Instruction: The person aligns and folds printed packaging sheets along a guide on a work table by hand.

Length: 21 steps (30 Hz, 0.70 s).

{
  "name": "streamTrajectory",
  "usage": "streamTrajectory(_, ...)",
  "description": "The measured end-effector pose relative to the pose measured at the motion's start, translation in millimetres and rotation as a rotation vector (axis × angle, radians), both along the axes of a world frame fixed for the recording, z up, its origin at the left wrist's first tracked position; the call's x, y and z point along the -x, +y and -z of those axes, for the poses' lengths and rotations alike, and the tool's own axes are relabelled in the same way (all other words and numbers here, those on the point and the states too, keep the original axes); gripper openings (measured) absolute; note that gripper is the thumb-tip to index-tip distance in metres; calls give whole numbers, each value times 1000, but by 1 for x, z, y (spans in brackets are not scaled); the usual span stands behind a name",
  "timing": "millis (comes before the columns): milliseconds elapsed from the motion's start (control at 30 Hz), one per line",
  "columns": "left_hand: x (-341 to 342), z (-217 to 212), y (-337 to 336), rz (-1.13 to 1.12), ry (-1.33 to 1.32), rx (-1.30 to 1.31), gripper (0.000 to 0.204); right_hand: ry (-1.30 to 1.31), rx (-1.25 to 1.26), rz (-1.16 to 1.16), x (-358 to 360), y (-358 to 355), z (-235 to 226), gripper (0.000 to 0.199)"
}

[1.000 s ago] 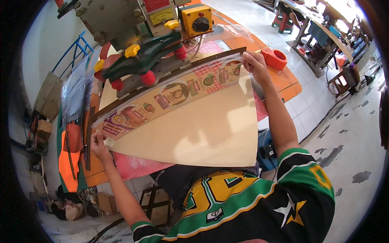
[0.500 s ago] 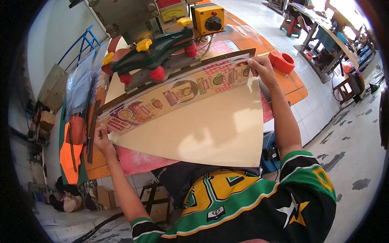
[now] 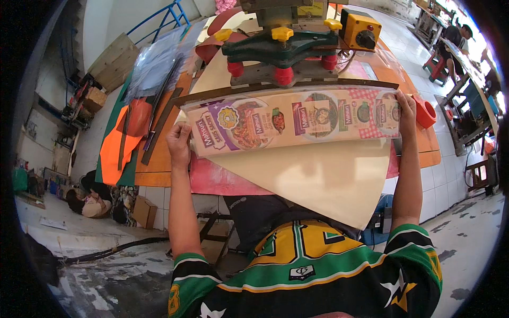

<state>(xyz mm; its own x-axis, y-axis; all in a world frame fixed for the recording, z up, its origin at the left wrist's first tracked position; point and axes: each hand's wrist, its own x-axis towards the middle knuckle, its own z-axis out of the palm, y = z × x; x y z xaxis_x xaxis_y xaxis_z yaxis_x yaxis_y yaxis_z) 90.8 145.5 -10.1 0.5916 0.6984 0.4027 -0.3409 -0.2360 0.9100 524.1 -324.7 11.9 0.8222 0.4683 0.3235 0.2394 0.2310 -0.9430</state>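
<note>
A long printed strip (image 3: 286, 119) with food pictures, under clear plastic, is stretched between my hands. At its left end my left hand (image 3: 179, 143) is closed with fingers pinched at the edge. Around the right end, my right hand (image 3: 407, 114) has thumb and fingers closed. The strip's far edge lies along the dark metal bar (image 3: 360, 85) of a green press (image 3: 283, 53) with red feet and yellow knobs. Below the strip spreads a large cream sheet (image 3: 313, 169), its corner hanging toward my lap.
A yellow control box (image 3: 360, 29) with a black dial sits beside the press. A red ring-shaped object (image 3: 424, 111) is just past my right hand. Clear plastic sheets (image 3: 154, 63) and an orange piece (image 3: 116, 143) lie at left. People are at far right and lower left.
The view has turned, so the press and strip now appear nearly level and farther right. Both hands still hold the strip's ends, and its printed face shows more fully.
</note>
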Motion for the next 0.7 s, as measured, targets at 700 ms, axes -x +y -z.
streamTrajectory(700, -1, -12, -10, -61, -14, -69, 14, -13, -16, -109, -22, -6, 21, 29)
